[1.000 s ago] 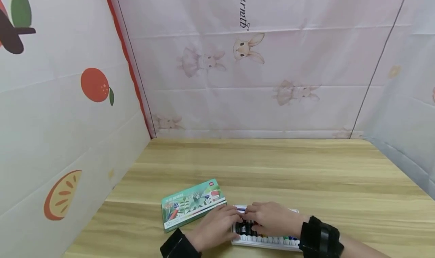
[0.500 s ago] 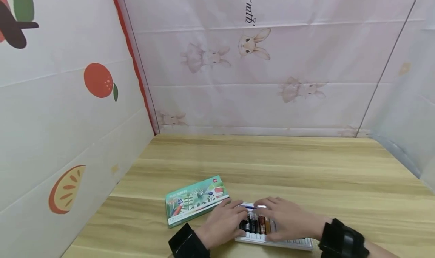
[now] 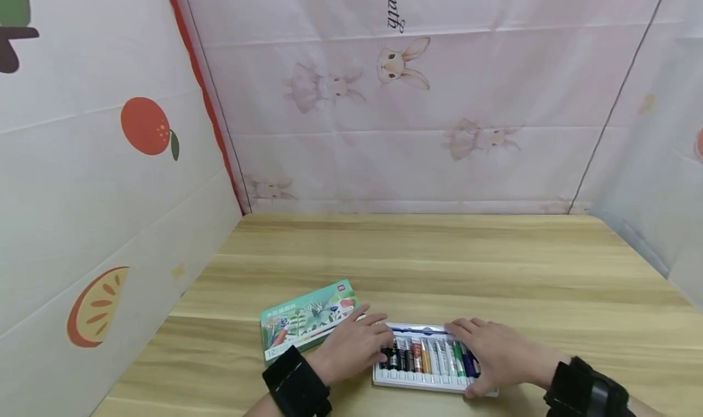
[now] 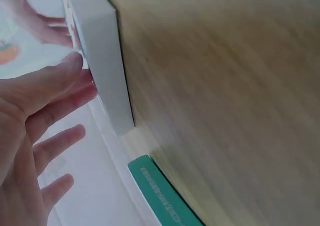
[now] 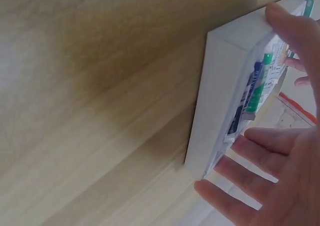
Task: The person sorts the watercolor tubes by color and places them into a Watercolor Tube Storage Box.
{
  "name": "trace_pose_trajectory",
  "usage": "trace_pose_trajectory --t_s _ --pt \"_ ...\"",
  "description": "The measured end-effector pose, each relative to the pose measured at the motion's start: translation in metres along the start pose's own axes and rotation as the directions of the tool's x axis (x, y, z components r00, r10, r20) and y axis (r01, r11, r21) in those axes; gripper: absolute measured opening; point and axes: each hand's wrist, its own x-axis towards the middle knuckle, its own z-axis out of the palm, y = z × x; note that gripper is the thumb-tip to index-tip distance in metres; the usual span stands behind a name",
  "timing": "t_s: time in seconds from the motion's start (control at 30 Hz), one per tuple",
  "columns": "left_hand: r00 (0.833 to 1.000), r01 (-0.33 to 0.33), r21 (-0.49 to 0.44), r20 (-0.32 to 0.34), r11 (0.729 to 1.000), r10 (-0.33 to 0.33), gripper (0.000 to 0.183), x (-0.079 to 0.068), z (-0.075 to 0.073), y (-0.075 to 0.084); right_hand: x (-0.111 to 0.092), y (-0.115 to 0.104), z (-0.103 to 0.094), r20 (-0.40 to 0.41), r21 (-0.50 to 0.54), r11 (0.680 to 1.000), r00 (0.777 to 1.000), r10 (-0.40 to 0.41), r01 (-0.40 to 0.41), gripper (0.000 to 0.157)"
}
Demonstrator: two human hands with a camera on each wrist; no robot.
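A white tray (image 3: pixel 423 380) of small paint tubes (image 3: pixel 426 356) lies on the table before me, the tubes side by side in black, red-brown, ochre, white, green and dark blue. Along its far side runs a slim dark blue stick (image 3: pixel 414 329). My left hand (image 3: pixel 354 347) is at the tray's left end, its thumb and forefinger right at the edge and the other fingers spread loosely. Over the right end reaches my right hand (image 3: pixel 502 353), thumb at the near wall (image 5: pixel 240 31) and relaxed fingers toward the far side, partly covering the last tubes.
A green printed paint box (image 3: pixel 307 319) lies angled just left of the tray, partly behind my left hand. The wooden table (image 3: pixel 417 258) runs back to a pink rabbit-print curtain (image 3: pixel 406 118). A white fruit-print sheet (image 3: pixel 110 191) borders the left side.
My right hand has moved rightward from over the left tubes to the tray's right end, uncovering the row. The left hand stays by the left end, its fingers lifting a little. The head view shifts slightly.
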Motion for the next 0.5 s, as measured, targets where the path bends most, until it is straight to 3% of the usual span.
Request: trace_pose_trajectory --t_s 0.1,0.27,0.4,0.5 --pt "1.000 -0.005 0.040 -0.003 0.999 0.005 0.024 0.001 0.001 0.002 0.000 0.000 -0.001 0.003 -0.004 1.000 1.000 0.007 -0.007 0.102" --pt "0.999 0.016 0.013 0.047 1.000 -0.016 0.031 0.001 0.000 0.004 0.001 0.000 -0.004 -0.009 -0.022 1.000 1.000 0.002 -0.002 0.101" --pt "0.993 0.069 -0.136 0.106 0.988 -0.054 0.036 -0.002 0.000 0.003 0.001 0.000 -0.005 -0.002 -0.026 1.000 1.000 0.005 -0.006 0.102" --pt "0.989 0.117 -0.287 0.124 0.951 -0.084 0.043 -0.011 0.003 0.000 -0.001 -0.001 -0.003 0.013 -0.027 1.000 1.000 0.013 -0.013 0.105"
